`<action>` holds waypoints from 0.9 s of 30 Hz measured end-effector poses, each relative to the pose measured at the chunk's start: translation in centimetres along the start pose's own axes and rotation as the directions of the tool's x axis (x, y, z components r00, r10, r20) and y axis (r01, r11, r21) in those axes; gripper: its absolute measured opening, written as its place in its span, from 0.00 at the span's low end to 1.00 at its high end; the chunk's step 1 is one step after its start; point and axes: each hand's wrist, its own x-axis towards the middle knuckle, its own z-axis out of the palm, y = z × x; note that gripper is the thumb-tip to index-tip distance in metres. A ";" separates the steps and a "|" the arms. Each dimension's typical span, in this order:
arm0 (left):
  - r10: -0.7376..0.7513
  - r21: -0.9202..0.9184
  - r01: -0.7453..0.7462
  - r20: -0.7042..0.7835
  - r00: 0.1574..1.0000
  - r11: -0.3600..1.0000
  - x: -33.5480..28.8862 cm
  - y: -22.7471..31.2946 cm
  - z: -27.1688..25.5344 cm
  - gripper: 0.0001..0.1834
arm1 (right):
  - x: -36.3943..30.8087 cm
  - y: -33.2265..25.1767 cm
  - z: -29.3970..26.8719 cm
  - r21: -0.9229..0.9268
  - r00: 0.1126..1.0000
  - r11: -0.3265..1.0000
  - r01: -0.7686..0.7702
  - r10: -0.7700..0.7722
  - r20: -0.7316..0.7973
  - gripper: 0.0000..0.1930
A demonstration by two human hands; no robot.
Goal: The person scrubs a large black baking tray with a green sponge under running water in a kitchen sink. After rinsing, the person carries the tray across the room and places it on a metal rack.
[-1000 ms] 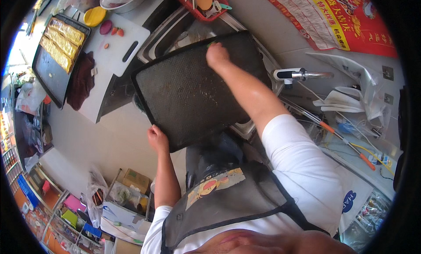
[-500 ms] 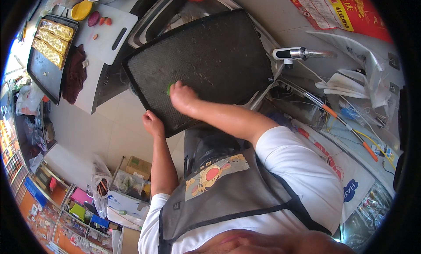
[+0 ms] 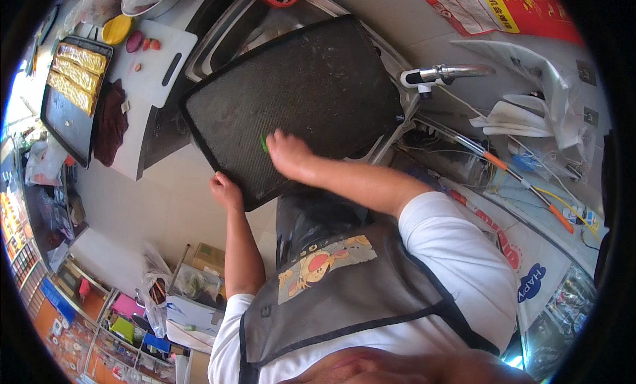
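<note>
A large black baking tray [image 3: 318, 86] lies tilted across the metal sink, its textured inner face toward me. My left hand [image 3: 226, 190] is closed round the tray's rim at its near left corner. Against the lower part of the tray's face, my right hand [image 3: 289, 155] is closed on a small green scrubbing pad [image 3: 264, 143]; only a green edge shows beside the fingers, and the rest is hidden in the hand.
The sink [image 3: 211, 54] has a chrome and white faucet [image 3: 424, 76] at its right. On the left counter are a white cutting board [image 3: 165, 46], a dark red cloth [image 3: 111, 122] and a tray of golden strips [image 3: 69, 125]. A pole with orange sections [image 3: 493, 160] leans at right.
My right hand has shifted slightly right and down over the tray's face with the green pad. My left hand keeps its hold on the rim. The whole view has turned a little.
</note>
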 end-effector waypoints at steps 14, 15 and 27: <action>0.001 0.029 -0.001 0.001 1.000 1.000 -0.4 0.8 0.0 0.22 | 4.1 19.6 -5.9 -0.033 0.889 0.918 -0.394 0.372 -0.265 0.12; -0.007 0.022 0.007 -0.008 1.000 1.000 -0.2 0.6 0.1 0.22 | 3.3 17.9 -6.7 -0.045 0.906 0.925 -0.376 0.357 -0.228 0.11; -0.058 0.143 0.053 0.032 0.998 0.988 -0.8 2.0 -0.7 0.25 | -2.8 -0.9 2.1 0.446 0.994 0.895 0.024 -0.069 0.085 0.12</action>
